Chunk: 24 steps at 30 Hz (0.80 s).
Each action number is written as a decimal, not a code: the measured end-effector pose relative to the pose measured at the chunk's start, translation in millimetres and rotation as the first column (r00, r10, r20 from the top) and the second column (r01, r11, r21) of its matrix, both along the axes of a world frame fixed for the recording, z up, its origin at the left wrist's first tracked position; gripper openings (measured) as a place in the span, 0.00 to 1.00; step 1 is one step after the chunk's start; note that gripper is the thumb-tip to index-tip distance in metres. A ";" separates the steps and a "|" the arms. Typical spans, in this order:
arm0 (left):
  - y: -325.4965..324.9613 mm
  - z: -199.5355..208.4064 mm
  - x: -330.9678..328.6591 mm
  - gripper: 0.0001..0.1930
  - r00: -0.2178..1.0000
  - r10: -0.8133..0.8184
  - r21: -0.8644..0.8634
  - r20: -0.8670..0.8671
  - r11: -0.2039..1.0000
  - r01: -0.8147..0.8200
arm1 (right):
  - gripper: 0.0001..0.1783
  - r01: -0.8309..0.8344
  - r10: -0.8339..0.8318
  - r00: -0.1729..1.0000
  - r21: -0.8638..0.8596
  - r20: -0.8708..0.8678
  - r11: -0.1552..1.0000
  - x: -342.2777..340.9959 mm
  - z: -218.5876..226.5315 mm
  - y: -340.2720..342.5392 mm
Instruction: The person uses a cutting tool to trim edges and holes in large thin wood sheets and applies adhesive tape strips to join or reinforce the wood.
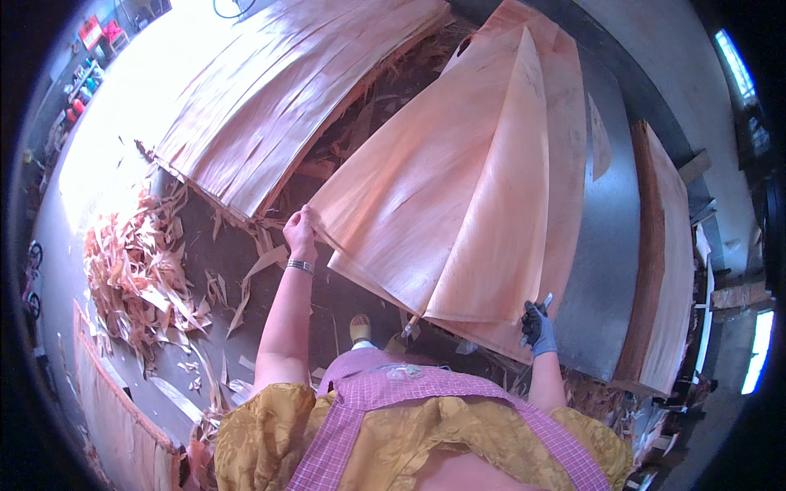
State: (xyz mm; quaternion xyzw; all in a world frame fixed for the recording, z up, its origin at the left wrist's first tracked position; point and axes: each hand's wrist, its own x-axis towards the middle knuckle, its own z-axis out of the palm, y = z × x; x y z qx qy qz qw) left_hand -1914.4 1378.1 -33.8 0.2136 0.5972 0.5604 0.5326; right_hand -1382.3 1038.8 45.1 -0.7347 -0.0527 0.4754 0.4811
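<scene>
A large, thin, pinkish-tan wood veneer sheet (426, 188) fans out in front of me, bulging with a long fold down its right part. My left hand (300, 232) is bare with a metal band at the wrist, and pinches the sheet's near left corner, lifting it. On my right hand (539, 329) is a grey glove with dark fingers. It is closed beside the near right edge, with a small pale thing sticking out above the fingers, too small to name. Below the lifted sheet lie further veneer layers (565, 204) on a smooth grey tabletop (607, 229).
At the far left stands a broad veneer stack (286, 90). Torn veneer scraps (139, 262) heap on the floor left of it. Another stack (661, 270) borders the grey surface on the right. A veneer-covered block (123, 409) stands at the near left. My shoe (360, 327) shows below.
</scene>
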 end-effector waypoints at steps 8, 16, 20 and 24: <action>4.2 7.1 -10.3 0.14 0.990 -0.042 -0.011 -0.134 0.999 0.041 | 0.15 0.094 -0.095 0.996 0.108 0.002 0.990 -13.1 -23.5 -67.8; 33.5 -17.6 -28.5 0.16 0.993 -0.094 0.038 -0.078 0.995 0.097 | 0.15 0.279 -0.288 0.957 0.203 0.018 0.939 -14.7 -40.2 -120.7; 48.2 -36.6 -53.9 0.19 0.977 -0.208 0.048 0.049 0.977 0.206 | 0.28 0.336 -0.354 0.586 0.178 0.729 0.925 -49.6 -37.5 -132.8; 52.0 -28.9 -53.4 0.18 0.978 -0.182 -0.090 0.098 0.977 0.191 | 0.19 0.083 0.129 0.473 -0.190 0.871 0.978 -168.1 -11.6 -63.4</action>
